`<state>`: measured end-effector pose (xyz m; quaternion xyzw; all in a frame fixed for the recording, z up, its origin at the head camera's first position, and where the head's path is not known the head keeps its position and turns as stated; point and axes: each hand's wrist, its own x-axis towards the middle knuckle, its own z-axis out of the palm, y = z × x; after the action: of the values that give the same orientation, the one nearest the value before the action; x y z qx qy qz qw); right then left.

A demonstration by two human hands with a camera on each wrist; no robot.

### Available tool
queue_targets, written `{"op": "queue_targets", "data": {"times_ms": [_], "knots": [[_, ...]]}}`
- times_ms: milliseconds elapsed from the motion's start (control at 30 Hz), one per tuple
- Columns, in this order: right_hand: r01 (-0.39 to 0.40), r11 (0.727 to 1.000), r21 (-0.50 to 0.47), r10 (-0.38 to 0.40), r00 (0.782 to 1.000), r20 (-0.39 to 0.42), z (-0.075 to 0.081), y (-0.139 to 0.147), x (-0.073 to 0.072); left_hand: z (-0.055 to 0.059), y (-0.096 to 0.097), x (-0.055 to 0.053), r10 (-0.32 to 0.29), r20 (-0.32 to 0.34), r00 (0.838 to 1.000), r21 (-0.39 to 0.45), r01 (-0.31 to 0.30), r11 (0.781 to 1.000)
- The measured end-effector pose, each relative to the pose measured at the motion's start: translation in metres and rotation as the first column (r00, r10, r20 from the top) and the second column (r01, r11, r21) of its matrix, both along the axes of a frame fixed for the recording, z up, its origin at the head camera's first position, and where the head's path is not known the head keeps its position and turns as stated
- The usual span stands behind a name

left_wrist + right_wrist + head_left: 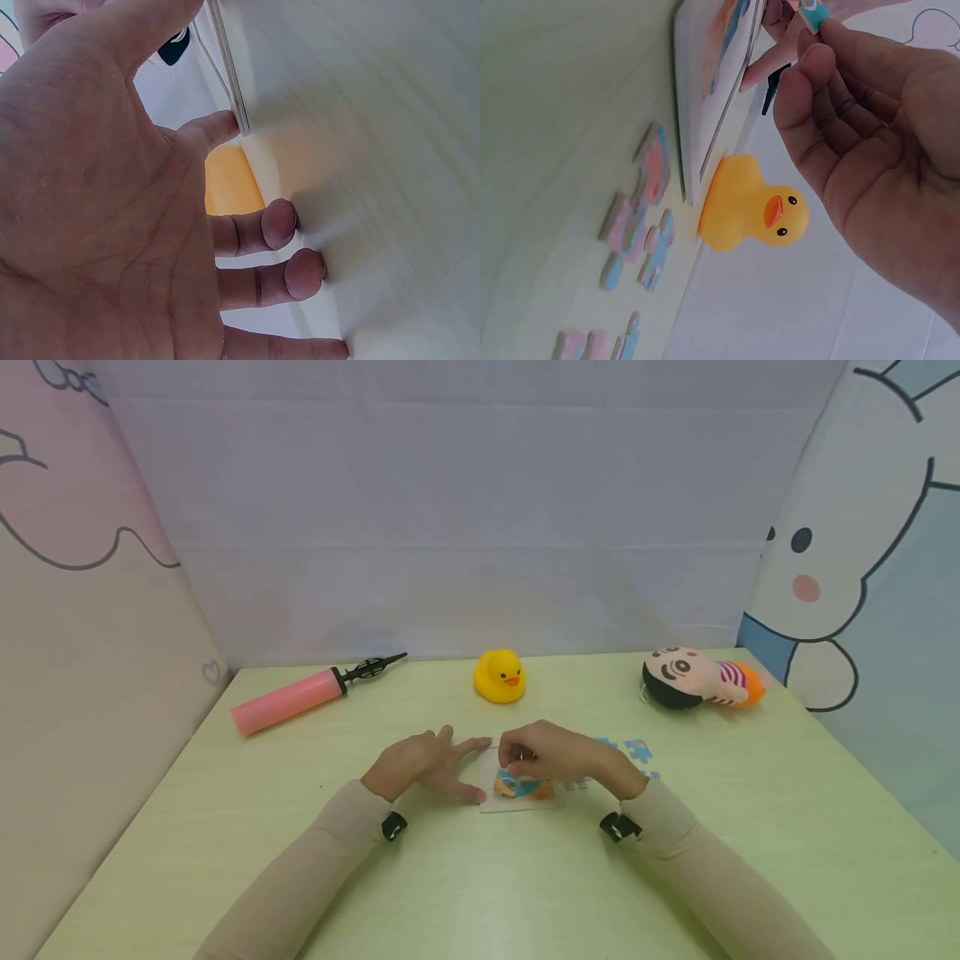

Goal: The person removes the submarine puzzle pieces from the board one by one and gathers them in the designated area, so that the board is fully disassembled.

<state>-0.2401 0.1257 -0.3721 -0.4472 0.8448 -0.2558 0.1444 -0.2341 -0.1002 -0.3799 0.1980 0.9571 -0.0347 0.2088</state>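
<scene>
A square puzzle board [517, 807] with a pale rim lies on the table between the hands, its picture partly filled in orange and blue. My left hand [423, 764] spreads its fingers at the board's left edge. Thumb and index finger touch that edge, while the other fingertips rest on or close to the table. Above the board, my right hand [551, 752] pinches a small teal puzzle piece [814, 15] between thumb and index finger. Loose puzzle pieces [634, 217] lie right of the board, some hidden behind the right hand in the head view.
Behind the board sits a yellow rubber duck [500, 677]. A pink hand pump [288, 702] with a black nozzle lies at the back left. At the back right lies a plush doll [693, 677]. Walls close off the table's [480, 893] back and sides.
</scene>
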Motion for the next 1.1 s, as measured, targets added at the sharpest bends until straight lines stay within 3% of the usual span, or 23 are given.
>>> {"op": "queue_targets", "data": {"times_ms": [300, 533, 1100], "knots": [[0.038, 0.999, 0.031, -0.039, 0.999, 0.027, 0.008, 0.023, 0.003, 0.001, 0.000, 0.001, 0.035, 0.026, 0.999, 0.010, -0.036, 0.999], [0.034, 0.999, 0.038, -0.038, 0.994, 0.103, 0.009, 0.043, 0.008, 0.001, 0.000, 0.001, 0.037, 0.043, 0.998, 0.012, -0.037, 0.999], [-0.001, 0.999, 0.048, -0.002, 0.998, 0.064, 0.007, 0.073, 0.012, 0.001, 0.001, 0.001, 0.011, 0.035, 0.999, 0.027, -0.012, 1.000]]}}
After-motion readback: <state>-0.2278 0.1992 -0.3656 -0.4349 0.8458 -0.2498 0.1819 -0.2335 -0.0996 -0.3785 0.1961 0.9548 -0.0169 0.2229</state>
